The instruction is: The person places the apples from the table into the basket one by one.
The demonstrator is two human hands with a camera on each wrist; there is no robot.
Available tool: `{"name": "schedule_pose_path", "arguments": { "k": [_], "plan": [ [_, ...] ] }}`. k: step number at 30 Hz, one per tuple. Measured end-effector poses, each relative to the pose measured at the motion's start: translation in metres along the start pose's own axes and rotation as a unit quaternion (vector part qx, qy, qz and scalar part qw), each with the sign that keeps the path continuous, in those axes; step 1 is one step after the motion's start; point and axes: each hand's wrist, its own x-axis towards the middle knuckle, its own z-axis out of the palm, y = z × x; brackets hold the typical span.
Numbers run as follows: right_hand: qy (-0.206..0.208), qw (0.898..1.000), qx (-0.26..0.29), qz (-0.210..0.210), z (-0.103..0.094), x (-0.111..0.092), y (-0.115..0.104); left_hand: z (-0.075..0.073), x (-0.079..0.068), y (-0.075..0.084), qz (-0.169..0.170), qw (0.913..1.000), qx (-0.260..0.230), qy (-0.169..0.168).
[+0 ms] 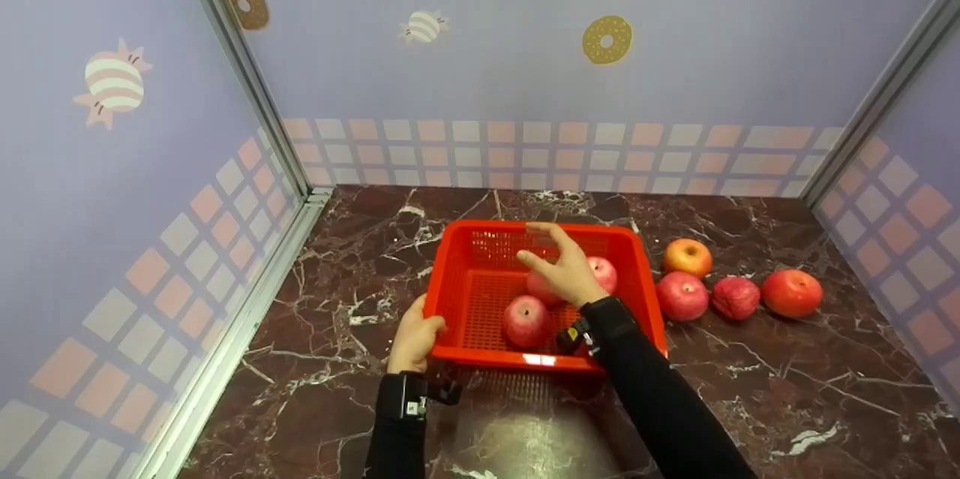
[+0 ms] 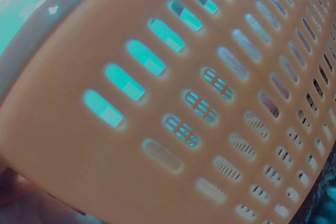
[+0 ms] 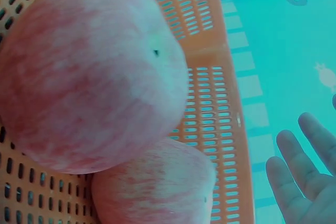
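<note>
A red plastic basket [image 1: 480, 356] with slotted walls stands on the table, its long side toward me. My left hand [image 1: 412, 338] grips its near left corner, the thumb over the rim. Inside, toward the right half, lie a near apple [image 1: 526, 323], an apple at the back right [image 1: 603, 275] and another apple [image 1: 540, 288] partly hidden by my right hand [image 1: 566, 269]. That hand is above the basket with its fingers spread and holds nothing. Two apples [image 3: 94, 77] fill much of the right wrist view, its fingers [image 3: 294, 177] stretched out at the right. The left wrist view shows the basket's outer wall [image 2: 105, 156] close up.
Right of the basket sit a yellow-orange apple [image 1: 687, 259], a red apple [image 1: 682, 296], a wrinkled red fruit [image 1: 736, 298] and a round orange-red fruit [image 1: 792, 293]. Patterned panels [image 1: 495, 88] enclose the dark marbled table [image 1: 322, 419] at the back and both sides.
</note>
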Motion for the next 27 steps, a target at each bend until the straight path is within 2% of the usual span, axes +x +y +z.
{"name": "schedule_pose_path", "arguments": {
  "k": [6,12,18,23,27],
  "plan": [
    [0.021,0.999,0.024,0.000,-0.009,0.001,-0.007,0.000,0.000,0.000,-0.005,1.0000,-0.002,0.000],
    [0.049,0.998,0.025,-0.005,-0.026,0.001,-0.012,0.000,0.000,0.000,-0.008,1.0000,0.002,0.004],
    [0.095,0.995,0.020,-0.014,-0.055,0.002,-0.014,0.000,0.001,0.000,-0.005,0.9999,0.008,0.010],
    [0.136,0.991,0.002,-0.003,-0.081,0.000,-0.013,0.001,0.001,0.002,-0.005,0.9999,0.008,0.012],
    [0.151,0.988,0.003,0.007,-0.101,-0.007,-0.015,0.001,0.000,0.001,-0.008,0.9999,0.006,0.011]
  ]
}}
